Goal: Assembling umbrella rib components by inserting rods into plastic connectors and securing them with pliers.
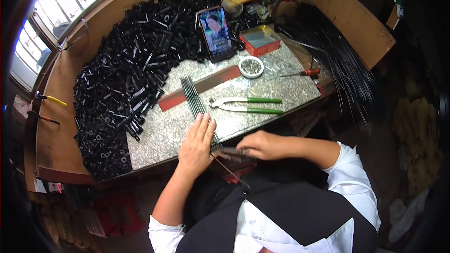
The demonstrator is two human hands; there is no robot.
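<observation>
Left hand flat, fingers together, pressing rods at frame centre. Right hand closed around dark tool just beside. Pliers above, untouched.

Lit phone screen against black parts
</observation>
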